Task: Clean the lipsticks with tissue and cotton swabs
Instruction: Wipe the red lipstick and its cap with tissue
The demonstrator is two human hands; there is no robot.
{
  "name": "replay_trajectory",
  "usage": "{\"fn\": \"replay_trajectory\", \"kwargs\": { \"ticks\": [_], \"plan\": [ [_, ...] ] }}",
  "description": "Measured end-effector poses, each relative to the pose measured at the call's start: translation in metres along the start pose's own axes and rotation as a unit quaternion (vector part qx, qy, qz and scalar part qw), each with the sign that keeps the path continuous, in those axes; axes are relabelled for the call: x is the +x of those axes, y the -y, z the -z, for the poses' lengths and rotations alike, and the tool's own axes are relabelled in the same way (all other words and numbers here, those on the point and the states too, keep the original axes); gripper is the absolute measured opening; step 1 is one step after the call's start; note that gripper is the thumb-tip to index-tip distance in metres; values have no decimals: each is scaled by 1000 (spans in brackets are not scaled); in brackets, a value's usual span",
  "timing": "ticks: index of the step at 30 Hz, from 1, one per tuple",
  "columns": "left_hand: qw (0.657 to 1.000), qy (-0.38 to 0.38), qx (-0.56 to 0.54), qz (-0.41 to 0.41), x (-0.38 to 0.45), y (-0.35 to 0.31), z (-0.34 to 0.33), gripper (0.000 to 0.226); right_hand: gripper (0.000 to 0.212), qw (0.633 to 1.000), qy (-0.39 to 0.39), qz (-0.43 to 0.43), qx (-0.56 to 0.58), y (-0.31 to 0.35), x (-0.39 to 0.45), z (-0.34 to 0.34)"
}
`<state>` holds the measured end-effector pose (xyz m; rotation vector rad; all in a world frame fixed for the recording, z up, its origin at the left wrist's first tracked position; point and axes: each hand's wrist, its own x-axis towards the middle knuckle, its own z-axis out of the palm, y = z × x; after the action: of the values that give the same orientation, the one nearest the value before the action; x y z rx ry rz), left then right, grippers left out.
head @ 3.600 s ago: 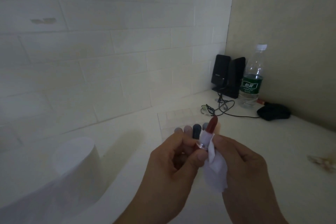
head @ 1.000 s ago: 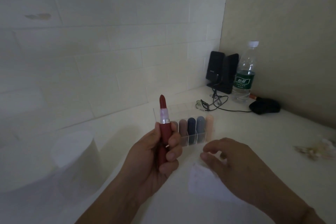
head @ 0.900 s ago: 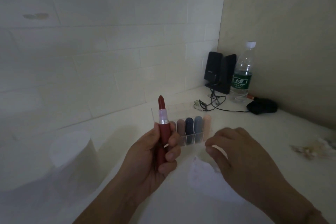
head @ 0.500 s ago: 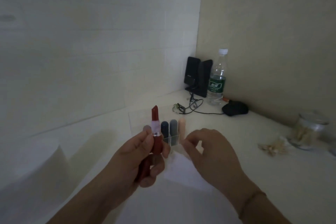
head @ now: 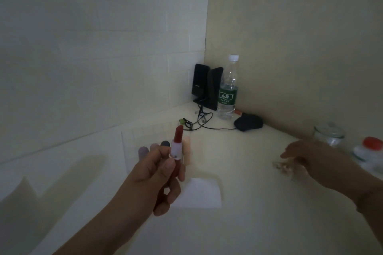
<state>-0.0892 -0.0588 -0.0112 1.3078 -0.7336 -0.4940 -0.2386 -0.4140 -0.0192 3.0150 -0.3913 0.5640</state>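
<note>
Left hand point(head: 154, 178): fingers wrapped round an uncapped red lipstick point(head: 177, 145), held upright above the white counter point(head: 248, 223). Right hand point(head: 310, 158): fingers loosely spread, holding nothing, over scattered cotton swabs point(head: 283, 166). Tissue point(head: 199, 192): flat on the counter, just beside the left hand.

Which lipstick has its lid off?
The red lipstick in the left hand. Its red tip is bare, while the other lipsticks behind it wear caps.

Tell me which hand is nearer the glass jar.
Right. The right hand reaches out just beside the glass jar; the left hand holds the red lipstick far across the counter.
</note>
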Motion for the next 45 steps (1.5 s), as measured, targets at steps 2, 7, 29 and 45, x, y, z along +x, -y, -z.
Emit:
{"fn": "replay_trajectory", "kwargs": {
  "ticks": [2, 7, 29, 45],
  "plan": [
    [1000, 0, -18, 8, 0, 0, 2, 39, 14, 999, -21, 39, -8, -5, 0, -4],
    [1000, -3, -25, 17, 1, -1, 5, 46, 20, 998, 34, 47, -16, -25, 1, -16],
    [999, -30, -25, 33, -4, -10, 12, 32, 10, 637, -93, -114, 757, 193, 61, 39],
    [998, -16, -51, 46, -7, -8, 11, 28, 23, 574, 11, -106, 812, 222, 41, 26]
  ]
}}
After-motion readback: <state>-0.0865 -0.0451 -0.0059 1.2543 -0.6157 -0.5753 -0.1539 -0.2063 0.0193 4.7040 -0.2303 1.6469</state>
